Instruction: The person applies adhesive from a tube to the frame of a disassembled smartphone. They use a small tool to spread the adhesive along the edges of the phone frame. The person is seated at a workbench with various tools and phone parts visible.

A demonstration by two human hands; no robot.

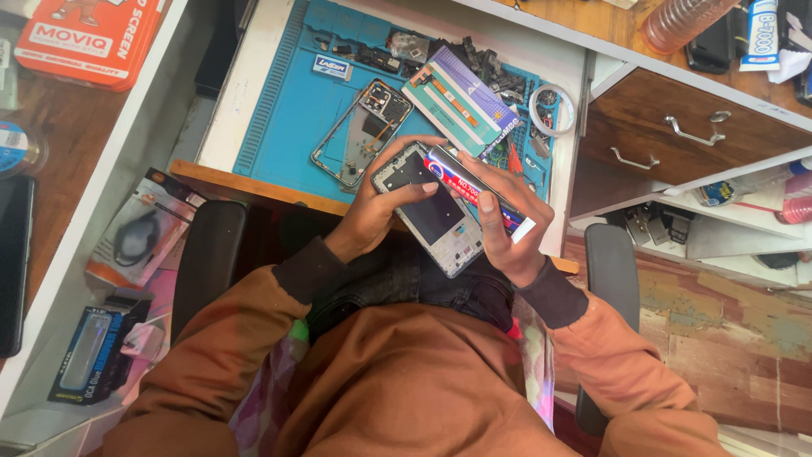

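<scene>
While the head view looks straight down, the left hand grips the phone frame at its 9 o'clock edge, just off the mat's near edge. The right hand clasps an adhesive tube along the frame's 3 o'clock side. Keep the frame level and squeeze gently. At 11 o'clock, a second frame lies on the ribbed blue mat.

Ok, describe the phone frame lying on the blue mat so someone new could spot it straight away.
Find the blue work mat on the white desk. Near its front edge, just beyond the left hand, lies the bare phone frame. Unlike the frame held in the hands, it rests untouched on the mat, tilted.
</scene>
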